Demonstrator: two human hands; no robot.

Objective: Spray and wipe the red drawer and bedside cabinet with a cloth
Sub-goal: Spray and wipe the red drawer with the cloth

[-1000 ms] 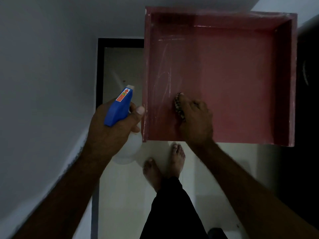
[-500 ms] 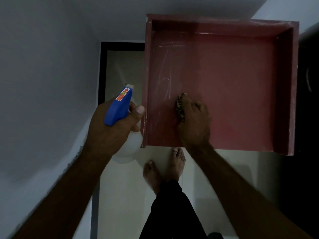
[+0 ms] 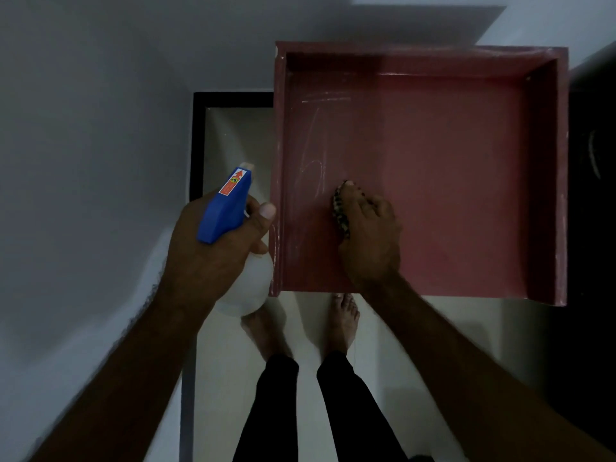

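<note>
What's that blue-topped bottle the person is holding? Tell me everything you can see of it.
The spray bottle has a blue plastic trigger head with an orange-red label and a pale nozzle, above a rounded whitish body. The left hand grips its neck, holding it in the air just left of the red drawer, nozzle pointing away from the person. Whether it touches the drawer is unclear.
</note>
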